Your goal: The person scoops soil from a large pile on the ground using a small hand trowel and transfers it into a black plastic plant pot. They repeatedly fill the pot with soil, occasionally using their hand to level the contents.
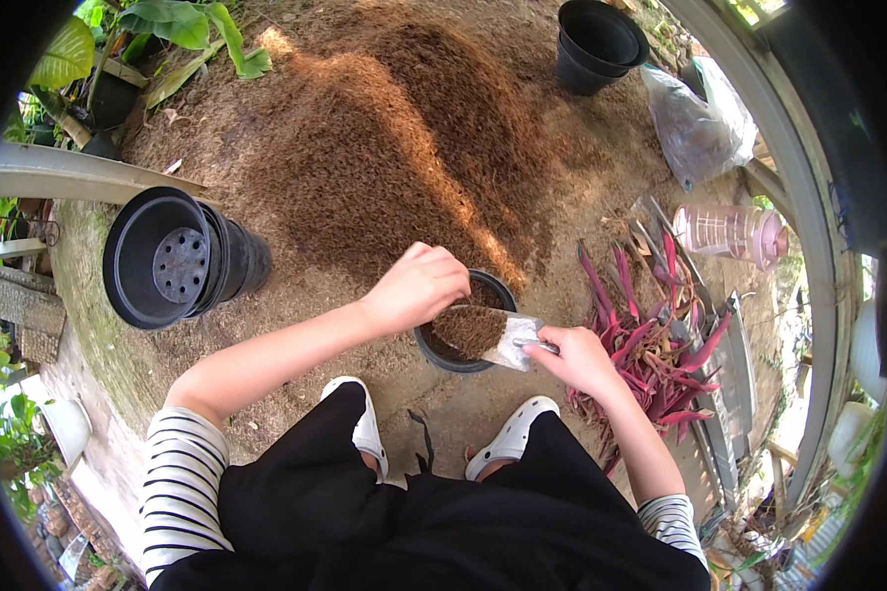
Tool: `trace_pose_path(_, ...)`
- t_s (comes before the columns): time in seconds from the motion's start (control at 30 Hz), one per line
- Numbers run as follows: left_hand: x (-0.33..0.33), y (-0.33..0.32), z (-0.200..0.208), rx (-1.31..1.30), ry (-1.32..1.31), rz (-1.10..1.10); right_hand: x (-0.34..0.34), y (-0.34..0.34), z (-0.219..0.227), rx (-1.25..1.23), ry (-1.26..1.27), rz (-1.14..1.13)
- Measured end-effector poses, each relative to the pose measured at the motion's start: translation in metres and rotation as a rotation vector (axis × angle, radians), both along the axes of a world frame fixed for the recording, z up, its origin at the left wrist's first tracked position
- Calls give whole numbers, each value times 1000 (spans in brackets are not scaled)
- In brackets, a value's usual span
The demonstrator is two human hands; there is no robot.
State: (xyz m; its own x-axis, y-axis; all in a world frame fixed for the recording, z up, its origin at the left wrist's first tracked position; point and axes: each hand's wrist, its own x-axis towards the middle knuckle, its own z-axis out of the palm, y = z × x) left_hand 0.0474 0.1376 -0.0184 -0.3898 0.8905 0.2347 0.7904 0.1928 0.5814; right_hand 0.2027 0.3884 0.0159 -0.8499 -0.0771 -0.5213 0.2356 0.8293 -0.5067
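The trowel (515,345) is a broad scoop of pale silvery metal, its bare rear part dull and smudged, its front covered by a heap of brown, crumbly, fibrous potting mix (470,333). It lies slantwise over the mouth of a small round black pot (450,365), which stands on the ground between the person's feet and has more of the dark mix inside. The right hand (574,360) is closed around the trowel's handle, thumb laid along it. The left hand (422,286) is partly closed, fingers bent down at the pot's far left rim; whether they pinch the rim or the mix I cannot tell.

Beyond the pot rises a wide, loose mound of the same shaggy brown stuff (365,167), crossed by a strip of sunlight. To the left, nested black pots (238,261) lie on their side, smooth-walled, with round drain holes in the base. To the right sprawl strappy plants (650,350) with pointed magenta-purple leaves, near a ribbed-looking, translucent pink bottle (719,231) and a crinkled clear plastic bag (695,133).
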Motion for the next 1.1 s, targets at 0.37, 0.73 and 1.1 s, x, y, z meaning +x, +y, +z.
trace_pose_path(0.37,6,-26,2,-199,231,-259,-6,31,0,3,54,-236)
trace_pose_path(0.73,31,-13,-19,-342,389,-329,-5,24,1,8,13,-228)
trace_pose_path(1.1,-7,-28,19,-362,279,-28,-2,29,-5,44,25,-227)
